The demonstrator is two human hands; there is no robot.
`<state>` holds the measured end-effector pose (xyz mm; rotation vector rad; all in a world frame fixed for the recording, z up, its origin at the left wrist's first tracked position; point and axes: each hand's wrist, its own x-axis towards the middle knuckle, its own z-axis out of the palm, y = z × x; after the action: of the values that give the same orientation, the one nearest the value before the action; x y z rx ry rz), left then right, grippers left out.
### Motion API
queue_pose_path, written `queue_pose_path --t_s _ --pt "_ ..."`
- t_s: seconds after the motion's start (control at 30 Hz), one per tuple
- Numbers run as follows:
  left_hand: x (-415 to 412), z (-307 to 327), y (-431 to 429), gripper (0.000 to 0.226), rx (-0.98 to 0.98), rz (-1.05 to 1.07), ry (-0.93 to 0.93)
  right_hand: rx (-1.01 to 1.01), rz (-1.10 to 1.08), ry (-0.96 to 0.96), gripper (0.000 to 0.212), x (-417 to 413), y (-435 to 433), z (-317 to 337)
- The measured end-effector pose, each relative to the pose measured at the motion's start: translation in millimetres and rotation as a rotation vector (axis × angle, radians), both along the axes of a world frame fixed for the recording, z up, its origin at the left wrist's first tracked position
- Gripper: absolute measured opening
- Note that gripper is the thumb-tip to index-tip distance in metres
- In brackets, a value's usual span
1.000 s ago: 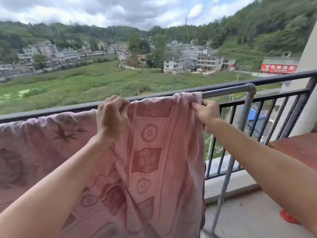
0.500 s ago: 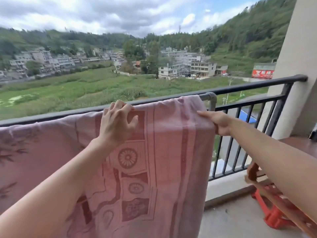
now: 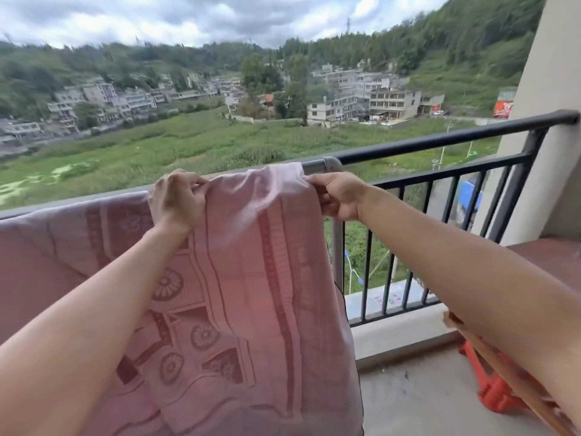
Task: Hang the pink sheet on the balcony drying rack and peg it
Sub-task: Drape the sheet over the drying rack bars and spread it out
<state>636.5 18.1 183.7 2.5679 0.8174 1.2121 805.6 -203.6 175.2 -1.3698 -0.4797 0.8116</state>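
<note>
**Pink sheet over balcony rack, both hands at its top edge**

Head view, single frame.

1. Pink sheet (image 3: 251,309): patterned in darker rose bands and flower medallions. Draped over the drying rack's top rail, filling the lower left and centre of the frame and hanging down to the bottom edge. Its right edge falls just beside the rack's upright post.

2. Drying rack (image 3: 327,166): grey metal tube. The bare end of the rail and its elbow joint show at centre, just right of the sheet; the post drops from there, largely hidden by cloth.

3. Left hand (image 3: 177,202): centre left, at the top of the sheet. Fingers (image 3: 191,184) closed, pinching a fold of cloth at the rail line.

4. Right hand (image 3: 339,196): centre, at the sheet's upper right corner, just below the elbow joint. Fingers (image 3: 314,184) closed on the cloth edge; whether they also wrap the post cannot be told.

5. Balcony railing (image 3: 440,143): black metal, top bar and vertical bars, running behind the rack to the wall (image 3: 547,121) at the right edge.

6. Red plastic object (image 3: 496,394): lower right, on the concrete floor (image 3: 424,404), partly hidden by the right forearm and a wooden edge.

7. Background: green field, buildings, wooded hills, cloudy sky across the upper frame.
</note>
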Motion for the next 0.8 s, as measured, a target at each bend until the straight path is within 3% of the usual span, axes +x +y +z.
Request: queue_pose_path --t_s 0.1,0.27,0.3,0.37,0.4,0.47,0.63,0.73,0.8 --pt "3.2 5.4 4.2 0.018 0.009 0.015 -0.046 0.031 -0.141 -0.094 0.01 20.3 -9.1 17.6" --pt "15.7 15.3 7.5 0.015 0.013 -0.008 -0.266 0.171 -0.222 -0.07 0.03 61.9 -38.6 53.4" --pt "18.8 14.6 12.4 0.015 0.005 -0.004 -0.247 0.113 -0.306 -0.146 0.03 70.3 -39.4 48.6" --pt "24.8 8.8 21.7 0.015 -0.007 0.016 -0.132 -0.203 -0.497 -0.469 0.026 87.4 -42.1 25.5" --pt "28.1 4.5 22.0 0.014 -0.008 0.024 -0.08 -0.379 -0.517 -0.611 0.025 92.5 -44.5 10.8" --pt "34.3 -2.7 16.2 0.011 -0.006 0.0 -0.082 -0.568 -0.443 -0.683 0.023 95.8 -44.6 -10.3" --pt "37.9 -6.3 -2.7 0.008 0.079 -0.202 -0.371 -0.332 -0.592 -0.764 0.012 87.4 -31.3 6.4" --pt "39.1 -22.0 -8.5 0.021 0.098 -0.153 -0.104 -0.317 -0.566 -0.771 0.011 82.8 -27.3 -0.7" --pt "35.9 -31.8 -8.5 0.025 0.128 -0.17 -0.059 -0.277 -0.542 -0.659 0.008 79.4 -30.0 -13.0"
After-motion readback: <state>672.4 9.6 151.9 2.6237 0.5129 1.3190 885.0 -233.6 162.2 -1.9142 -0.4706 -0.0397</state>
